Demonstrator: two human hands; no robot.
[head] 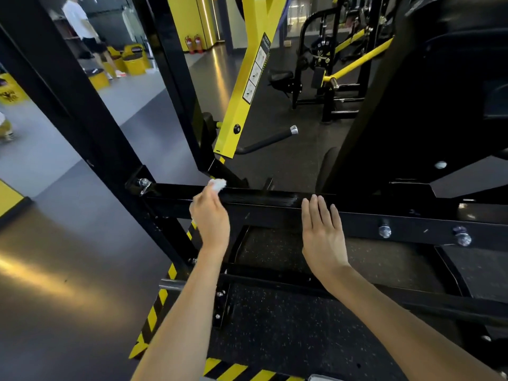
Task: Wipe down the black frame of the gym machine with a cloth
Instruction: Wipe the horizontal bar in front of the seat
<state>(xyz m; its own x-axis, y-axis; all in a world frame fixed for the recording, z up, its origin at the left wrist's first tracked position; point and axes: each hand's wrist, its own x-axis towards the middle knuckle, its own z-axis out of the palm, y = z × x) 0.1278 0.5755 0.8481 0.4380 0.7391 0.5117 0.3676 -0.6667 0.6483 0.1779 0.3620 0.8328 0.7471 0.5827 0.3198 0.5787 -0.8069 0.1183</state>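
White cloth (217,185) in left hand (210,215) at black frame (261,199), right hand (321,232) flat

My left hand (210,218) and right hand (323,235) are bare, wrists too. My left forearm (181,312) and right forearm (398,320) are slim and bare right to the near edge of view.

Most of the cloth (218,184) is hidden behind the blurred left grip (211,221), whose fingers are out of sight. The label (257,70) on the far yellow beam (242,111) is too small to read. The top edge cuts off a far-left person (82,26).
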